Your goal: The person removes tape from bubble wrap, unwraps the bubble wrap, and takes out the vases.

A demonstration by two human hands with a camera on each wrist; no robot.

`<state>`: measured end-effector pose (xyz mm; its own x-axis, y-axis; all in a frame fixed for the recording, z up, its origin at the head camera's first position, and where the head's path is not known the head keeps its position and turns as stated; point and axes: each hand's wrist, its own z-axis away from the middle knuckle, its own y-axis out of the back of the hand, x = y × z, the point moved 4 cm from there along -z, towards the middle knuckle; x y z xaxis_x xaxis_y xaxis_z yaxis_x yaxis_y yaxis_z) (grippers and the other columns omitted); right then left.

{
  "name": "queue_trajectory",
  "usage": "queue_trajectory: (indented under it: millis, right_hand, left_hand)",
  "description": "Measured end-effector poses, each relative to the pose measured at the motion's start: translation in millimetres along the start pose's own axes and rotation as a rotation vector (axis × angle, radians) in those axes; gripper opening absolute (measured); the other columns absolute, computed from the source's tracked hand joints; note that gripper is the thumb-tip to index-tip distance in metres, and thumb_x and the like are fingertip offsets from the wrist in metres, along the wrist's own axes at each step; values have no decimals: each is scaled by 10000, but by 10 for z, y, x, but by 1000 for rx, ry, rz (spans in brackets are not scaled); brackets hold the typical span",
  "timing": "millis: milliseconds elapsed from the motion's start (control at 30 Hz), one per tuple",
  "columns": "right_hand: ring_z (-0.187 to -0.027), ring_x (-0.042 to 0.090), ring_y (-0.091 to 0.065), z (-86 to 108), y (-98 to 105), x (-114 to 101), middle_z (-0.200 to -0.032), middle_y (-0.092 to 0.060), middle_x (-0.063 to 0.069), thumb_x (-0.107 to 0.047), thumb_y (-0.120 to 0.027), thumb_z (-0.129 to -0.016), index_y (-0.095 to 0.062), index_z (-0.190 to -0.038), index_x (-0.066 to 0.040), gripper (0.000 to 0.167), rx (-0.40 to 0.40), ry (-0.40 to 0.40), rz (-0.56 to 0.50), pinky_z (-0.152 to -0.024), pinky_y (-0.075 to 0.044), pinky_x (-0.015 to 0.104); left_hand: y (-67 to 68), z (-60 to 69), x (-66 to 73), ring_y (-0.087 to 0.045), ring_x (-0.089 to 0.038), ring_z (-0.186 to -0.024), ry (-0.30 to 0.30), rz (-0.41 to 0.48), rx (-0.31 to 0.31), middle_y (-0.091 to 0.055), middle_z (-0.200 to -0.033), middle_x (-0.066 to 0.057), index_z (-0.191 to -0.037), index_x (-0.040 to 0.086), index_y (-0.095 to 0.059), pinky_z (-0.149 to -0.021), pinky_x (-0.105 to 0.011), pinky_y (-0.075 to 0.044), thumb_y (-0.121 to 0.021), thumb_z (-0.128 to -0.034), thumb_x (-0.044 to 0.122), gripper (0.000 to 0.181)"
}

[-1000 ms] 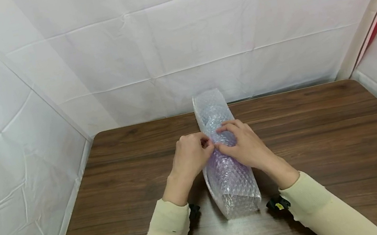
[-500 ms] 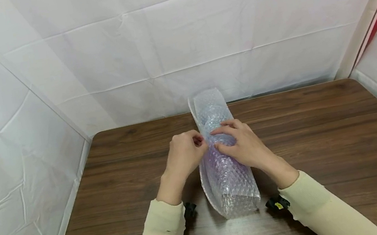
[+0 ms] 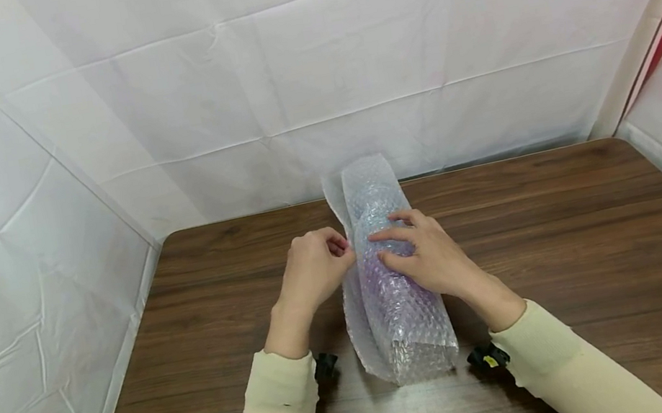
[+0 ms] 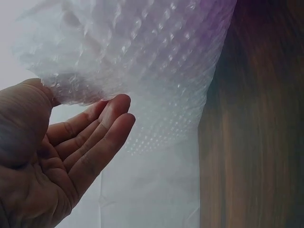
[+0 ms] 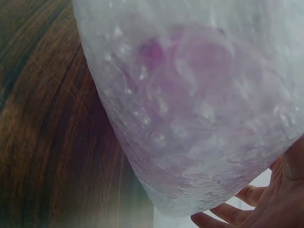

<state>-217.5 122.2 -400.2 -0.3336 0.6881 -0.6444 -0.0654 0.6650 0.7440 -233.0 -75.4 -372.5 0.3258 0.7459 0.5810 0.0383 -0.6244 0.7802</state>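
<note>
A long bubble wrap roll (image 3: 411, 313) lies lengthwise on the table, with something purple and bluish showing through its layers. My left hand (image 3: 313, 268) pinches the loose edge of the wrap on the roll's left side, holding that flap away from the roll. In the left wrist view the thumb and index finger of the left hand (image 4: 71, 142) grip the bubble wrap (image 4: 156, 61), the other fingers extended. My right hand (image 3: 433, 251) rests on top of the roll with its fingers spread. The right wrist view shows the right hand (image 5: 266, 199) against the wrap (image 5: 199, 118); what is inside stays blurred.
The brown wooden table (image 3: 575, 253) spreads to both sides of the roll. White sheeting (image 3: 344, 51) hangs behind the table's far edge, which the roll's far end reaches. Dark wrist cameras (image 3: 486, 357) sit under both sleeves.
My left hand has moved left, drawing the bubble wrap's loose edge away from the roll, so the flap stands wider. The right hand has stayed almost in place.
</note>
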Motion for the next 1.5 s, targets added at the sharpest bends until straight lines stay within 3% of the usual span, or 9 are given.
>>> queue_trajectory:
  millis: [333,667,1000,1133,1500]
  right_hand:
    - [-1433,473,-398,11,5,-10,-1564,-442,170,-302,-673,-984,-730,-1319,-256,343,-8,-11,-10,-1083,-422,674]
    - [-1436,474,-389,24,19,-1,-1565,-438,174,-302,-668,-991,-729,-1321,-253,339,-7,-20,-13,-1095,-409,679]
    - [-1446,452,-384,31,6,3,-1572,-426,151,-321,-665,-994,-730,-1317,-276,333,-8,-32,-7,-1087,-418,678]
    - [-1454,450,-376,18,-9,-13,-1579,-414,148,-325,-664,-992,-728,-1318,-279,335,-12,-32,-8,-1079,-423,686]
    - [-1472,436,-362,-2,-44,-46,-1594,-404,127,-350,-660,-985,-725,-1319,-297,344,-23,-46,-5,-1083,-423,691]
  left_hand:
    - [57,13,-98,-652,-111,-680,104,35,-87,-734,-789,19,-907,111,-733,-633,-283,-546,-732,-888,168,60]
    - [85,15,-135,-686,-146,-734,146,86,-154,-747,-862,-6,-1080,121,-638,-673,-328,-565,-760,-893,176,230]
    - [120,13,-169,-647,-150,-728,90,79,-175,-712,-892,-14,-1386,94,-560,-728,-347,-559,-762,-897,127,531]
    - [134,17,-199,-591,-149,-680,70,54,-201,-676,-895,-15,-1390,121,-599,-686,-323,-526,-727,-891,99,515]
    - [167,79,-350,-524,-139,-632,88,22,-263,-654,-922,-39,-1383,127,-651,-641,-306,-473,-698,-895,86,493]
